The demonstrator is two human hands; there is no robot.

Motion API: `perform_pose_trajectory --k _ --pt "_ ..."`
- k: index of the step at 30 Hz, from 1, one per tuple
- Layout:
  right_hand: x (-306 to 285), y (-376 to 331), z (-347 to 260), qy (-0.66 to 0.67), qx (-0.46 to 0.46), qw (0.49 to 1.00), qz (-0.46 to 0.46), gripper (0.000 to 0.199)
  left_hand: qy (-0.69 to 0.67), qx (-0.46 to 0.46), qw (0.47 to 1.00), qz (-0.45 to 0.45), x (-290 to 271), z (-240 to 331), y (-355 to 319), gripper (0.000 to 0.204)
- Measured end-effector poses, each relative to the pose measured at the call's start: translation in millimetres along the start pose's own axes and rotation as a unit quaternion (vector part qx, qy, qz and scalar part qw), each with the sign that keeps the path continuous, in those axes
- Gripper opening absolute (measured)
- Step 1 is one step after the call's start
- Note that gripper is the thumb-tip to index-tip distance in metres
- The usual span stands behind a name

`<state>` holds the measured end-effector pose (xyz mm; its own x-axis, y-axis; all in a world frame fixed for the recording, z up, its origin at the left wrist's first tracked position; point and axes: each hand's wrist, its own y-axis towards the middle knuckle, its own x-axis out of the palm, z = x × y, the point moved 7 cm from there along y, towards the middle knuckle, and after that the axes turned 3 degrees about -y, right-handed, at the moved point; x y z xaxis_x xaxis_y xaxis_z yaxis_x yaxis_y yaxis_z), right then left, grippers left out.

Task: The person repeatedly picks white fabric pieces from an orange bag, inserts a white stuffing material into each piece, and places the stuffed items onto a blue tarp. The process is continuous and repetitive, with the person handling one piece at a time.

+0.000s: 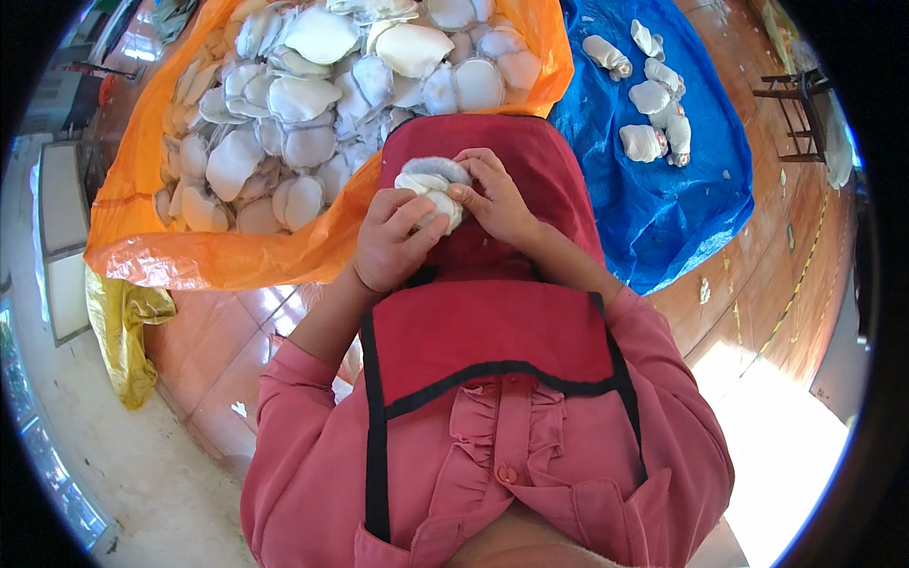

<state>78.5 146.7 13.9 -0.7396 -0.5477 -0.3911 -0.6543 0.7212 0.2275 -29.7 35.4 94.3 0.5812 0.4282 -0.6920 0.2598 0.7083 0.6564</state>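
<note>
Red apron (492, 331) lap: white pad (431, 194) gripped between left hand (390, 241) and right hand (497, 199) fingers.

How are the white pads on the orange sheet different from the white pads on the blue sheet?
The flat white round pads on the orange plastic sheet lie open in one big heap; the white pads on the blue plastic sheet are rolled into bundles. The orange sheet holds many, the blue sheet only a few, scattered. Both sets are white and soft-looking.
</note>
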Motion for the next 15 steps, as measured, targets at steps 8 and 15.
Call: perform_pose_trajectory --k 8,15 --pt "-6.2 5.1 -2.0 0.044 0.005 0.999 0.030 0.022 -0.006 0.081 0.997 0.002 6.0 12.3 -5.8 0.036" --pt "-0.6 -4.7 30.4 0.090 0.105 0.984 0.112 0.022 -0.026 0.049 0.997 -0.044 19.0 14.3 -19.8 0.040"
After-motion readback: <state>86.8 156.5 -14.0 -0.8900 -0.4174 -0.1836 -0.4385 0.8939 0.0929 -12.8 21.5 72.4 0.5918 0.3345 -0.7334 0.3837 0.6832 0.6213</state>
